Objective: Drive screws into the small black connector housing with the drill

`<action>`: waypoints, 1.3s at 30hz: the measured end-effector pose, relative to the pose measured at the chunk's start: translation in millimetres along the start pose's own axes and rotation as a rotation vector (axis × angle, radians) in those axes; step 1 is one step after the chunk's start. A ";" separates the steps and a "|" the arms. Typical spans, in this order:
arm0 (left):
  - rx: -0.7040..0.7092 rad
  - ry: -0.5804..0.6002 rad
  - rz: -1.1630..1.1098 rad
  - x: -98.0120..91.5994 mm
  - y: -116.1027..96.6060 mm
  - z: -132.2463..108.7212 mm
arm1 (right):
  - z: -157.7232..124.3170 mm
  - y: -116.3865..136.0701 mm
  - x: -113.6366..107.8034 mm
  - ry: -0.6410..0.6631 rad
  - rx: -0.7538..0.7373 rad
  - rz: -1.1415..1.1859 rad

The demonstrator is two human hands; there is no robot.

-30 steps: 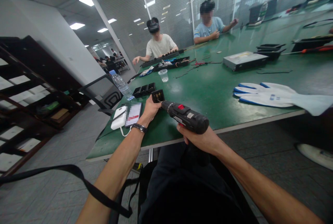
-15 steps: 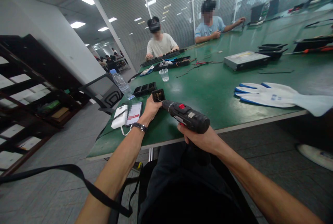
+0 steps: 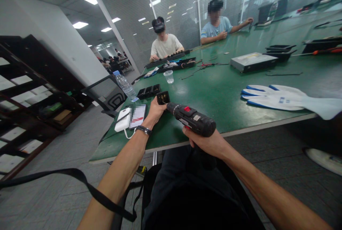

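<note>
"What's happening at the near edge of the bench (image 3: 229, 116)?"

"The right hand (image 3: 204, 140) has its fingers wrapped round the grip of a black drill (image 3: 194, 118). The left hand (image 3: 156, 111), nearer the left edge, pinches a small black case (image 3: 163, 98) between thumb and fingers."

"Anything in that case?"

"Brassy bits, too small to name. The drill's front end is right by its rim; whether they touch, I can't tell."

"And past that?"

"A divided black tray (image 3: 148, 92), its compartments too dark to read, with a capped bottle (image 3: 125, 86) beside it at the left edge. Then a clear cup (image 3: 168, 76), upright."

"Farther still?"

"A long black tray (image 3: 188, 65) towards the far edge, holding wires and something white. Well to its right, shallow black trays (image 3: 283, 56) sit stacked behind a flat metal box (image 3: 252, 61)."
</note>
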State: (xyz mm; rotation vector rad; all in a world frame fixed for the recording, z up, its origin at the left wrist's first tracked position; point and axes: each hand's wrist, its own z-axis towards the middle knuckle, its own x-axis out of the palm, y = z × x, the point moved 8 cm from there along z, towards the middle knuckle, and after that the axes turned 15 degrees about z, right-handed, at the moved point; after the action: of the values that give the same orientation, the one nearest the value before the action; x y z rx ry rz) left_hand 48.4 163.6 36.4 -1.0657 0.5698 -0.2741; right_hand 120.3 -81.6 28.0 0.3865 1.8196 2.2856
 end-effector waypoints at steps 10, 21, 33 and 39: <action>0.007 -0.007 0.027 -1.0 -0.5 0.3 | -0.5 1.7 1.1 0.004 -0.015 0.011; 0.003 -0.007 0.020 -1.3 -1.3 0.0 | 0.1 0.6 0.5 0.004 -0.026 -0.002; 0.000 -0.015 0.030 -1.3 -3.2 -0.2 | 0.2 0.1 1.1 0.011 -0.005 -0.015; -0.001 -0.016 0.015 -0.6 -4.3 -1.7 | -0.3 2.7 1.0 0.004 -0.030 -0.013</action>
State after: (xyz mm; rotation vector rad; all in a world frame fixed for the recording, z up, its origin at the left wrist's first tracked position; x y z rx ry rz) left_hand 47.2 160.6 39.8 -1.0634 0.5636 -0.2517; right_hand 119.2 -82.2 30.6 0.3639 1.7818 2.3041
